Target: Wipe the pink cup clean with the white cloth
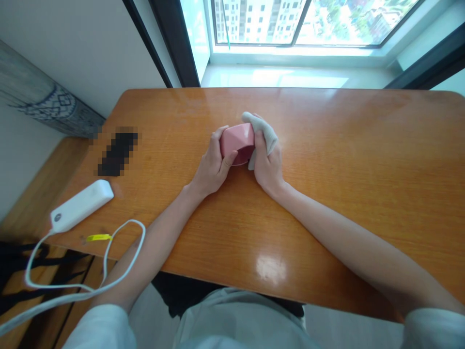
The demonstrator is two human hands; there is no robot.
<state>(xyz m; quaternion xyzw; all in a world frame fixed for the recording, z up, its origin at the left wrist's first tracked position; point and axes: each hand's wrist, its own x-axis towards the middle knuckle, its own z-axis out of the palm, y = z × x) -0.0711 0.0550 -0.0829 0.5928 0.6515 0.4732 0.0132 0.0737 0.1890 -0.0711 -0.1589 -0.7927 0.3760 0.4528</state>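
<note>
A pink faceted cup lies on its side at the middle of the orange wooden table. My left hand is wrapped round its left side, thumb across the front. My right hand is closed on a pale grey cloth, which it presses against the cup's right side and top. Part of the cloth is hidden behind the cup and my fingers.
A white power bank with a looping white cable lies near the table's front left corner. A dark pixelated object sits behind it. A window sill runs beyond the far edge.
</note>
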